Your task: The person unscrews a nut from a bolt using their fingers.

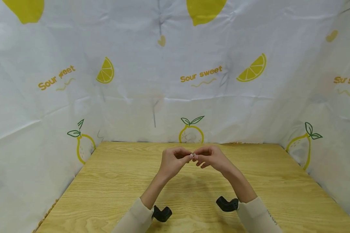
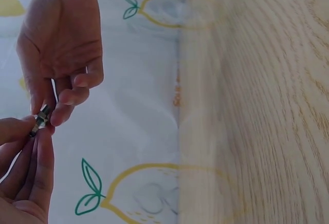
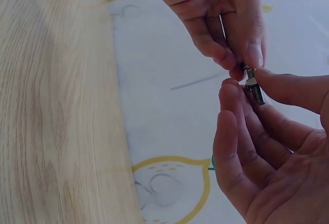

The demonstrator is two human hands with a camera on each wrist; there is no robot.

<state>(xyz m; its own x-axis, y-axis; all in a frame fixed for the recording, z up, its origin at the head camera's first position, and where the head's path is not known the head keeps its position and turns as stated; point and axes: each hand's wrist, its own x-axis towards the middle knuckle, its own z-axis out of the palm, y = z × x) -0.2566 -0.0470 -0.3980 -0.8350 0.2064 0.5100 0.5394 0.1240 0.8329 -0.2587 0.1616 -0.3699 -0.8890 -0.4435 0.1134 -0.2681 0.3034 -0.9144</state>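
Held up over the table is a small silvery bolt [image 3: 259,98], its threads showing in the right wrist view, with a hex nut [image 3: 251,83] partway along it. My left hand [image 1: 172,161] pinches one end of the bolt between thumb and fingers. From the other side my right hand [image 1: 213,158] pinches at the nut, its thumb [image 3: 288,87] right against it and the threaded end sticking out past the fingers. The fingertips of both hands meet closely around the piece, and the end in the left hand is hidden.
Under the hands lies a wood-grain table [image 1: 119,181]. A white cloth [image 1: 134,113] printed with lemons hangs behind it and along both sides. Black curved mounts [image 1: 162,214] sit at the sleeved wrists.
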